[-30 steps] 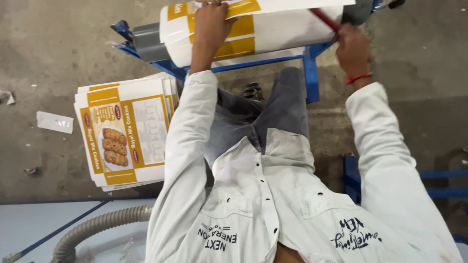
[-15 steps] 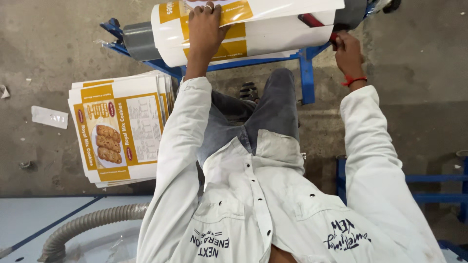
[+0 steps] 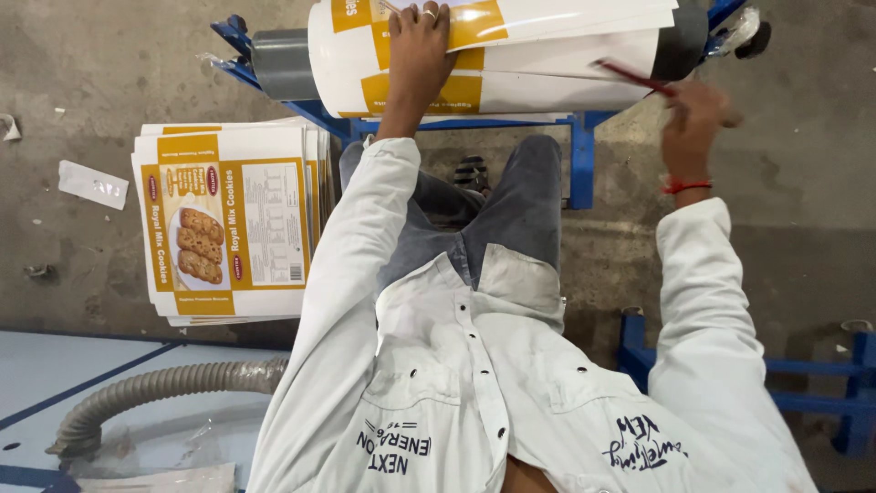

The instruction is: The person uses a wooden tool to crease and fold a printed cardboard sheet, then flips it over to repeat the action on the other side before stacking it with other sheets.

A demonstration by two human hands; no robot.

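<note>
My left hand [image 3: 418,50] presses flat on the printed roll [image 3: 511,50], lying crosswise; my right hand [image 3: 695,114] grips a red tool [image 3: 634,78] at its right end.

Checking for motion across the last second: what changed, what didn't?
The right hand with its red tool has slid from the roll's end toward the body, off the print. It still grips the tool. The left hand stays pressed on the roll. The stack of printed sheets and grey hose are unmoved.
</note>
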